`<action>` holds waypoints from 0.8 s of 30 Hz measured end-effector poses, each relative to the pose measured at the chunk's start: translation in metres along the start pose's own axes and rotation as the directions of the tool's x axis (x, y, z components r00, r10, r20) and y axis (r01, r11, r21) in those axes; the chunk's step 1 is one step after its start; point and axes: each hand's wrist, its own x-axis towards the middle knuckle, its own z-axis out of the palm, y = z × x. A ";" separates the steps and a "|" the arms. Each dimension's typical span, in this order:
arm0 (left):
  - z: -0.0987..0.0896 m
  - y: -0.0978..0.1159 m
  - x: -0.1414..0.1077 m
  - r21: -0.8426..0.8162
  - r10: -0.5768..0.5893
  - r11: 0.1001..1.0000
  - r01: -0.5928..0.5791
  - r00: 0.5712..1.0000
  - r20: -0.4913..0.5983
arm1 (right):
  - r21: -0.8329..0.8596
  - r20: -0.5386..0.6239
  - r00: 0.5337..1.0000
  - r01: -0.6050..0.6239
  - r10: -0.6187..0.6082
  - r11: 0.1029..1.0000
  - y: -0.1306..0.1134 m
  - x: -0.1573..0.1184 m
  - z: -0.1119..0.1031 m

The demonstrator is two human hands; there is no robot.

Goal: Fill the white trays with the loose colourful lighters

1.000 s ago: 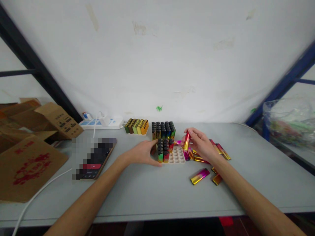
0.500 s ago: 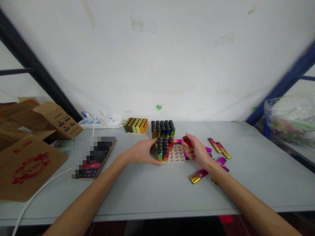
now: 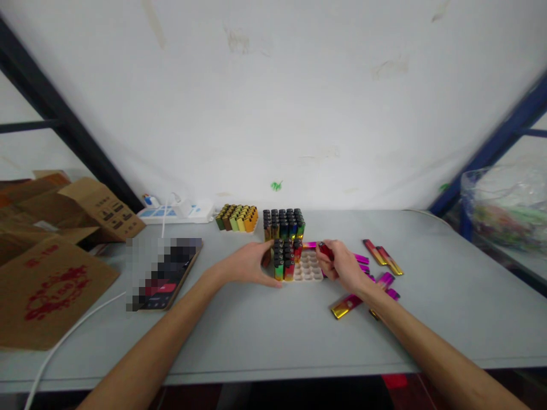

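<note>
My left hand [image 3: 247, 262] curves around the left side of a white tray [image 3: 308, 277], thumb at its front corner and fingers at its back corner. Upright lighters [image 3: 289, 269] with black tops, green and red, fill the tray's left columns; the round holes on the right show bare. In my right hand [image 3: 344, 265], a red lighter [image 3: 326, 250] is pinched between thumb and fingers, close to the tray's right back corner. Magenta-and-gold lighters [image 3: 347, 306] lie loose beneath and around my right wrist.
Behind stands a block of dark-topped lighters [image 3: 284, 223], with a tray of yellow-green lighters [image 3: 237, 218] to its left. Two red-gold lighters [image 3: 383, 257] lie at the right. A phone [image 3: 171, 279], power strip [image 3: 188, 212], and cardboard box [image 3: 60, 285] occupy the left; a plastic bag [image 3: 504, 210] is far right.
My right hand has come down slightly with the red lighter, nearer the tray's back right corner. The left hand stays in place around the tray.
</note>
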 end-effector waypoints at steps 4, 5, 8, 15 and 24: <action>-0.001 0.000 0.000 0.007 -0.007 1.000 0.007 1.000 0.014 | 0.030 0.005 1.000 -0.029 0.029 0.999 -0.003 0.000 0.000; -0.001 0.000 0.000 0.010 -0.005 1.000 0.005 1.000 0.017 | 0.037 0.005 1.000 -0.031 0.031 0.999 -0.003 0.000 -0.001; -0.001 0.000 0.001 0.021 0.004 1.000 -0.004 1.000 0.012 | 0.049 -0.001 1.000 -0.028 0.028 0.998 -0.002 0.000 -0.002; -0.001 0.000 0.000 0.004 0.020 1.000 -0.020 1.000 0.007 | -0.070 -0.026 0.988 0.152 -0.154 0.986 -0.008 0.002 0.000; 0.003 -0.002 0.000 -0.043 0.029 0.999 -0.030 0.999 -0.020 | -0.650 -0.012 0.870 0.367 -0.492 0.665 -0.002 0.000 -0.003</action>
